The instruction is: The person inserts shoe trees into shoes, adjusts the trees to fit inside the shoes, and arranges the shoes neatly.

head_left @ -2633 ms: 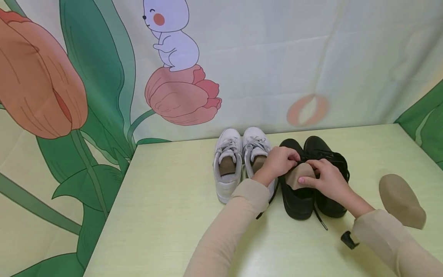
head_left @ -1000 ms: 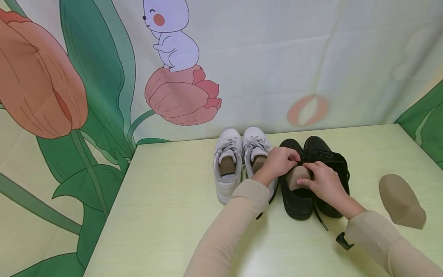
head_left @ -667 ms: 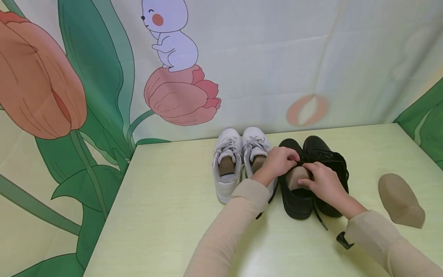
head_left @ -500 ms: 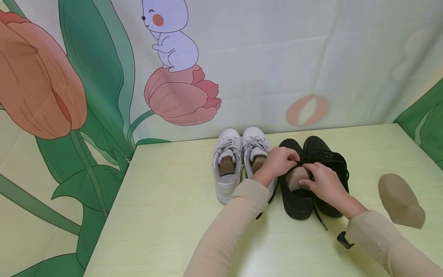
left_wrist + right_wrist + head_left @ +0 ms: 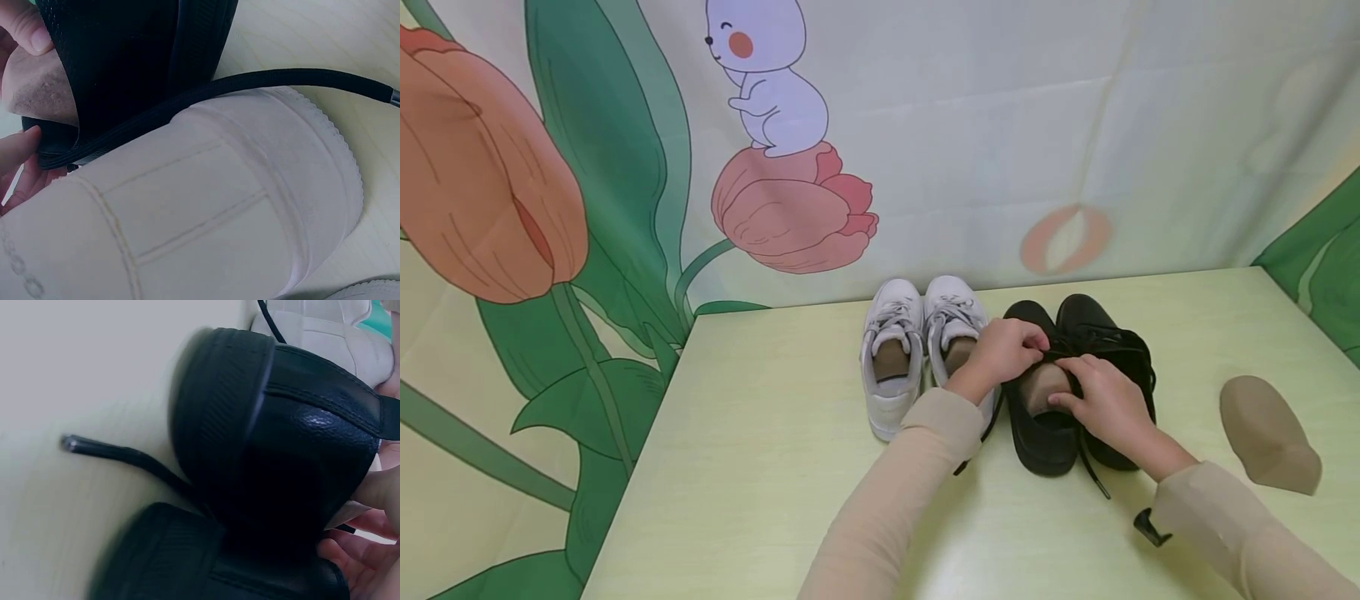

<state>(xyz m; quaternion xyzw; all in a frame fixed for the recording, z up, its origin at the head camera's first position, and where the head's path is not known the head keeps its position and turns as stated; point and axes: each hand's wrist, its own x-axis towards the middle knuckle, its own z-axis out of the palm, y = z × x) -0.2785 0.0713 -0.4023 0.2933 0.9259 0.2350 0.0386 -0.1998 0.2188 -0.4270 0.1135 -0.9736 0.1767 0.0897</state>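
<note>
Two black lace-up shoes stand side by side, the left black shoe and the right black shoe. A brown moulded shoe insert sits in the opening of the left black shoe, its front hidden inside. My left hand pinches the front edge of that opening, near the laces. My right hand holds the insert, thumb on its near side and fingers at the tongue. In the left wrist view a thumb presses the insert. The right wrist view shows the black heel up close.
White sneakers with brown inserts inside stand just left, under my left forearm. A loose brown insert lies at the right. Black lace ends trail on the table. A small black device hangs by my right cuff. Behind is a printed curtain.
Since the earliest frame the insert has sunk deeper into the left black shoe, and my right hand has followed it down. My left hand stays put. Over the last second, little moves.
</note>
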